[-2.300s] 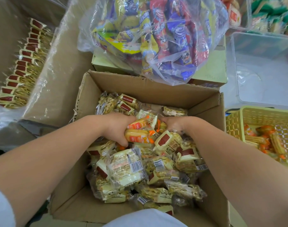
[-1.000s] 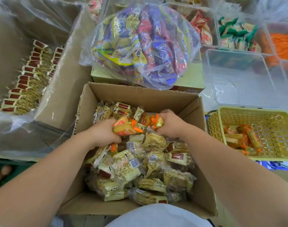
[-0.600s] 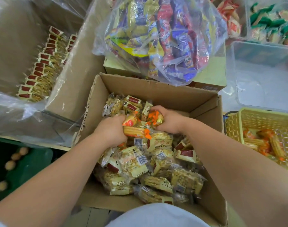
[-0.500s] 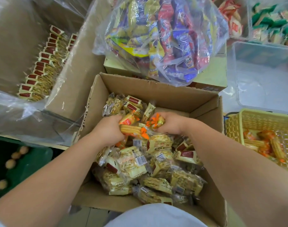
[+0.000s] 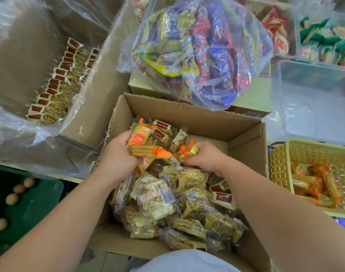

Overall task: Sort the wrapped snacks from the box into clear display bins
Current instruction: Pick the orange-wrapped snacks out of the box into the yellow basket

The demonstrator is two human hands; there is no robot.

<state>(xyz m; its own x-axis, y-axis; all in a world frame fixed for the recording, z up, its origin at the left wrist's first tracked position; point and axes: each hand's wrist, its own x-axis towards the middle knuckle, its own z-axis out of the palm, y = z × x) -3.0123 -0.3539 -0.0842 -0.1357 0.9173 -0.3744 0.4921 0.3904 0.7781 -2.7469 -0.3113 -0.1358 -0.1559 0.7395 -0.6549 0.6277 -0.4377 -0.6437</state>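
Wrapped snacks heaped in cardboard box, left hand gripping orange packets, right hand clutching more of them, yellow basket right of box, clear bin behind-right, bag of sweets behind box

Two hands are at work: the left hand holds about three orange-wrapped snacks, the right hand at least one. One cardboard box holds well over a dozen cream-wrapped packs, too heaped to count exactly. Around it are one yellow basket, one clear bag of mixed packs, three clear bins, one lined carton and five round brown things.
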